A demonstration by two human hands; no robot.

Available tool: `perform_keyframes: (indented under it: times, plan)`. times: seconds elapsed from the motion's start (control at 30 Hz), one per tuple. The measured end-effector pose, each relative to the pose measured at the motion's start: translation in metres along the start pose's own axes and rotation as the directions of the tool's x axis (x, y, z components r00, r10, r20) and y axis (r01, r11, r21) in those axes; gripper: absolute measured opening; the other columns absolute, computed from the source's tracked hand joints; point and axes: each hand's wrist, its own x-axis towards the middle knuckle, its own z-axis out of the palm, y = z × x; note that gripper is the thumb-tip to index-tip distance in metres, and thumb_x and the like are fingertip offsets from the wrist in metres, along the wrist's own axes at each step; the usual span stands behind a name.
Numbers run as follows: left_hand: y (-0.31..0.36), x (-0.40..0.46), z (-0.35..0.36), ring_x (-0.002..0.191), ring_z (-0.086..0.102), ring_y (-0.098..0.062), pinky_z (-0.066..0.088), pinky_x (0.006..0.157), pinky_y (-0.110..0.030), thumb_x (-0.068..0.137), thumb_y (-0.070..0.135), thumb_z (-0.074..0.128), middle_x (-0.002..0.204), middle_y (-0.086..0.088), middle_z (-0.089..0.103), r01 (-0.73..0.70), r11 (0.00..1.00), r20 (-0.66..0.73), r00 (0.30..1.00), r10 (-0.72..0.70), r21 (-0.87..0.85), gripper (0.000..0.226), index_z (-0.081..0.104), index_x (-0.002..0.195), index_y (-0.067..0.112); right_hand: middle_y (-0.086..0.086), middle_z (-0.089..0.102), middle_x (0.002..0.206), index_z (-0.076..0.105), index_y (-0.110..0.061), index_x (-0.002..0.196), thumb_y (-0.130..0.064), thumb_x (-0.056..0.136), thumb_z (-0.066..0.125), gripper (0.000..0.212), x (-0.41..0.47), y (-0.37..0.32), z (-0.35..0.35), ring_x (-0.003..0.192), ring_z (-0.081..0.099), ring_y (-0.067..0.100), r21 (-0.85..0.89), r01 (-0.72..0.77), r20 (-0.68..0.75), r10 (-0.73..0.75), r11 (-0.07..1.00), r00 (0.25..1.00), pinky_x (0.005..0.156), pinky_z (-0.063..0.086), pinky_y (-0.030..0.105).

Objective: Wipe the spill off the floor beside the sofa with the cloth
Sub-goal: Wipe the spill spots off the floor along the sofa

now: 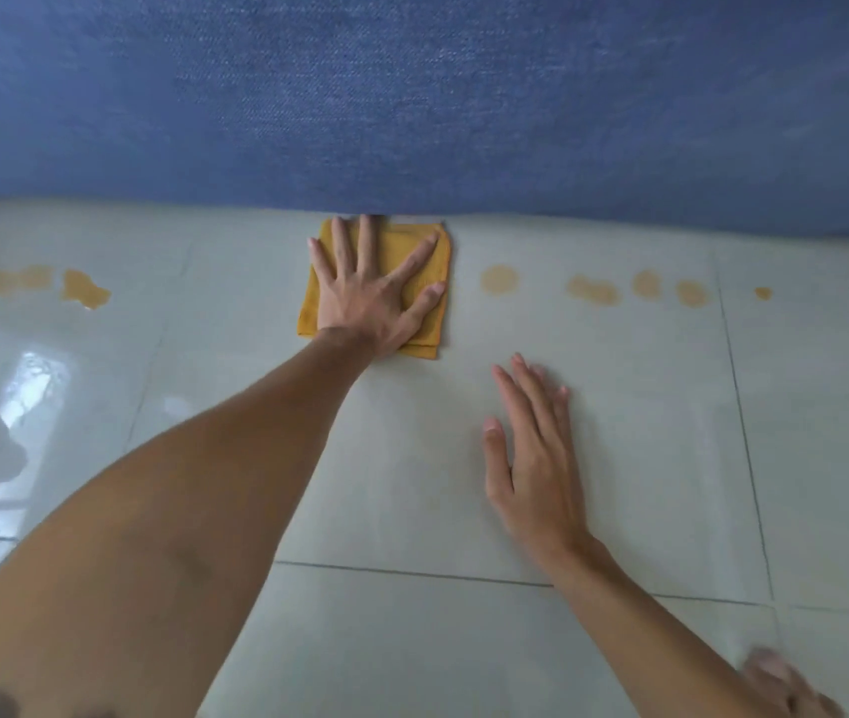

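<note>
Left hand (375, 298) is spread flat, pinning the folded yellow cloth (412, 251) to the floor (412, 484) at 12 o'clock, right against the blue sofa (412, 95). Right hand (536, 458) is open and empty, palm down at 4 o'clock. One cloth, soft and light, so I'd press from on top, no pinching. Spill (593, 290): roughly six tan blotches at 3 o'clock, three or so at 9.

Home (blue sofa (412, 95), tiled floor (619, 484))
</note>
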Motion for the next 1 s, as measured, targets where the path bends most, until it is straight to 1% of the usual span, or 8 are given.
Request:
perform_keyframes:
  times: [0.13,0.27,0.33,0.43,0.57,0.73,0.87,1.0]
  plan:
    - [0.026,-0.054,0.005,0.148,-0.002,-0.049,0.000,0.114,-0.071,0.087,0.079,0.007,0.166,-0.016,-0.002,-0.066,0.998,0.013,0.998,0.067,-0.010,0.065,0.005,0.148,0.059,0.011,0.042,0.153,0.045,-0.008,0.144,-0.030,0.096,0.036,0.053,-0.010,0.033,-0.033,0.146,0.032,0.030,-0.213,-0.093,-0.025,0.089,0.973,0.996,0.120,0.019,0.057]
    - [0.040,-0.136,0.016,0.148,0.002,-0.050,0.007,0.113,-0.072,0.091,0.076,0.018,0.166,-0.018,0.000,-0.101,0.995,-0.030,0.995,0.100,-0.019,0.063,0.008,0.150,0.056,0.009,0.034,0.158,0.037,-0.010,0.149,-0.038,0.094,0.025,0.063,-0.022,0.060,-0.058,0.149,0.026,0.030,-0.388,-0.152,0.081,0.198,0.909,0.977,0.120,0.015,0.059]
    - [0.043,-0.173,0.022,0.148,0.003,-0.050,0.009,0.113,-0.071,0.091,0.075,0.020,0.165,-0.019,0.002,-0.095,0.995,-0.047,0.994,0.095,-0.006,0.064,0.009,0.151,0.056,0.007,0.026,0.162,0.030,-0.012,0.152,-0.040,0.094,0.019,0.065,-0.029,0.065,-0.060,0.151,0.019,0.028,-0.430,-0.130,0.136,0.206,0.893,0.969,0.121,0.011,0.057]
    - [0.044,-0.193,0.026,0.148,0.003,-0.050,0.009,0.114,-0.071,0.090,0.076,0.021,0.165,-0.019,0.002,-0.073,0.997,-0.051,0.996,0.072,-0.017,0.064,0.009,0.150,0.057,0.005,0.024,0.162,0.028,-0.013,0.153,-0.039,0.094,0.021,0.064,-0.031,0.069,-0.056,0.151,0.018,0.027,-0.440,-0.139,0.124,0.213,0.887,0.969,0.122,0.011,0.057]
    - [0.041,-0.164,0.023,0.148,0.002,-0.049,0.007,0.115,-0.069,0.089,0.077,0.019,0.165,-0.017,0.000,-0.017,1.000,-0.053,0.998,0.017,0.000,0.065,0.006,0.150,0.058,0.005,0.024,0.162,0.028,-0.014,0.153,-0.038,0.096,0.024,0.062,-0.030,0.072,-0.052,0.151,0.018,0.027,-0.435,-0.138,0.111,0.205,0.890,0.972,0.121,0.013,0.057]
    - [0.022,-0.050,0.010,0.148,-0.002,-0.049,0.001,0.115,-0.069,0.085,0.080,0.008,0.165,-0.016,-0.004,0.098,0.995,-0.033,0.995,-0.098,0.000,0.066,-0.001,0.147,0.060,0.005,0.023,0.162,0.028,-0.013,0.153,-0.036,0.097,0.028,0.060,-0.032,0.079,-0.049,0.151,0.017,0.027,-0.467,-0.111,0.079,0.167,0.877,0.983,0.120,0.016,0.058]
    - [0.039,0.018,0.005,0.148,-0.005,-0.049,-0.002,0.115,-0.070,0.083,0.081,0.004,0.164,-0.018,0.002,0.090,0.996,-0.012,0.996,-0.090,0.022,0.068,-0.001,0.148,0.060,0.004,0.021,0.163,0.027,-0.014,0.153,-0.036,0.098,0.029,0.059,-0.034,0.085,-0.046,0.152,0.015,0.026,-0.472,-0.084,0.075,0.135,0.877,0.988,0.120,0.016,0.058]
    - [0.072,0.017,0.006,0.148,-0.005,-0.049,-0.003,0.115,-0.070,0.084,0.080,0.004,0.165,-0.018,0.000,0.012,1.000,0.006,1.000,-0.012,0.018,0.068,0.000,0.149,0.058,0.004,0.025,0.162,0.031,-0.013,0.152,-0.038,0.097,0.032,0.060,-0.034,0.082,-0.050,0.152,0.017,0.024,-0.405,-0.094,0.065,0.131,0.910,0.989,0.121,0.016,0.057]
